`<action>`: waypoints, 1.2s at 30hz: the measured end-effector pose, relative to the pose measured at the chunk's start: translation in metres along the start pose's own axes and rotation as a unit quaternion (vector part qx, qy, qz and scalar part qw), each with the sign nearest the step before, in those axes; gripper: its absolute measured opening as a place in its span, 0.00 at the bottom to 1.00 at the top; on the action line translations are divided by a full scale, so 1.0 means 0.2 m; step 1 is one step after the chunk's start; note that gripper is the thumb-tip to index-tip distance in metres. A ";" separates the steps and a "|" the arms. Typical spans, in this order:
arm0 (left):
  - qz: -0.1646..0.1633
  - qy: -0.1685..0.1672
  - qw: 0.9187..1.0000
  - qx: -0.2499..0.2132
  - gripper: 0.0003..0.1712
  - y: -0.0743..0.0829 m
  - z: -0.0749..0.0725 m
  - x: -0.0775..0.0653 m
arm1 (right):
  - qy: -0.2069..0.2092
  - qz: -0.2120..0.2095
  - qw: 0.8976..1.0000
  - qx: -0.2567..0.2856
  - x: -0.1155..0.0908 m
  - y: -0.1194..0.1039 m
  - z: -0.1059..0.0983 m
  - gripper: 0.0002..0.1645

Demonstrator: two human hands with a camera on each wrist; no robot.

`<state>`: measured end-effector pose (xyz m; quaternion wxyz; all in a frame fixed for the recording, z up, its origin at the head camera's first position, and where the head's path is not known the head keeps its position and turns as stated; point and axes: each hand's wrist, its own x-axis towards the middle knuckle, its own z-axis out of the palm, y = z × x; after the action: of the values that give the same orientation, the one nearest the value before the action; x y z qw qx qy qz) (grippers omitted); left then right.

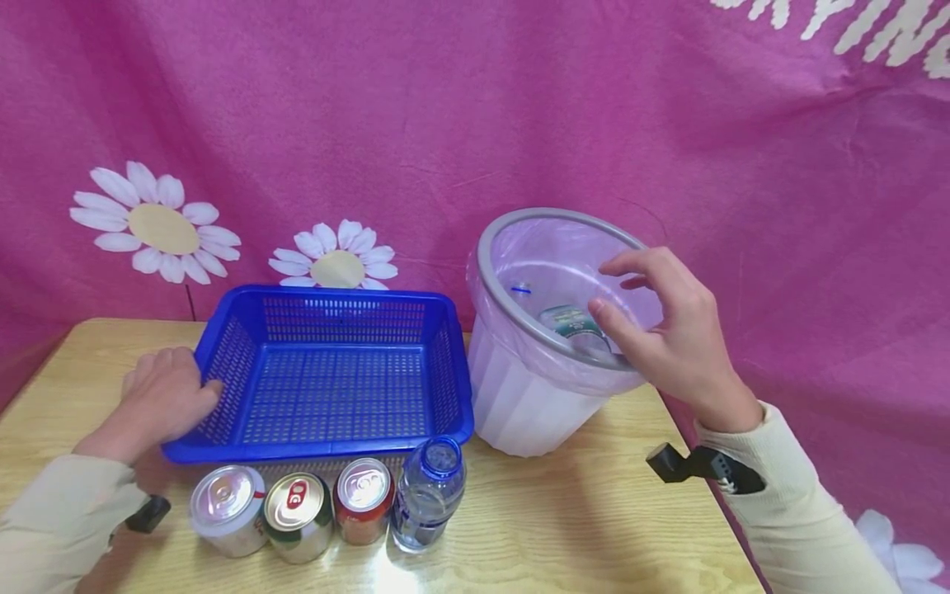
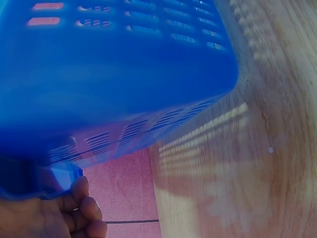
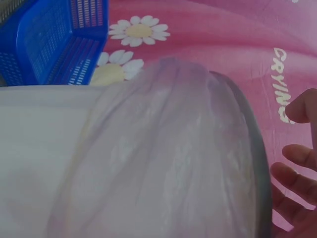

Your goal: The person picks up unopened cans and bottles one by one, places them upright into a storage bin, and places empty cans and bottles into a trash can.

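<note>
My left hand (image 1: 166, 396) grips the left rim of a blue plastic basket (image 1: 334, 450), and its curled fingers (image 2: 89, 208) show at the rim in the left wrist view. The basket has slotted walls and a grid floor. My right hand (image 1: 679, 330) hovers over the right side of a white bin (image 1: 519, 404), fingers spread and bent, holding nothing. A grey ring (image 1: 486, 256) clamps a thin translucent liner (image 3: 163, 148) over the bin's mouth. Inside lies a green-labelled item (image 1: 571, 320), partly hidden, with a blue ring-like piece near it.
In front of the basket, a white can (image 1: 226, 507), a green-and-gold can (image 1: 298, 516), a red can (image 1: 364, 499) and a clear bottle (image 1: 429, 495) without a cap stand in a row on the wooden table (image 1: 594, 511). A pink flowered cloth (image 1: 416, 124) hangs behind.
</note>
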<state>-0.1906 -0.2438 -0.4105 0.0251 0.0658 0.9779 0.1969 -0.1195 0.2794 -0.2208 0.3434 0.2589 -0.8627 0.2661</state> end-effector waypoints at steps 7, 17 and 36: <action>0.002 0.003 1.000 0.001 0.25 0.00 0.00 0.00 | -0.009 -0.014 1.000 0.011 -0.03 -0.05 0.00 0.22; 0.006 0.005 1.000 0.001 0.24 -0.01 0.01 0.00 | -0.003 -0.062 0.997 0.054 -0.09 -0.07 0.04 0.20; 0.000 0.000 1.000 -0.002 0.26 -0.02 0.01 0.01 | 0.013 -0.097 0.991 0.088 -0.21 -0.14 0.11 0.23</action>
<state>-0.1929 -0.2457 -0.4145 0.0253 0.0654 0.9774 0.1993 -0.0851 0.2556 -0.2561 0.3547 0.3674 -0.8020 0.3098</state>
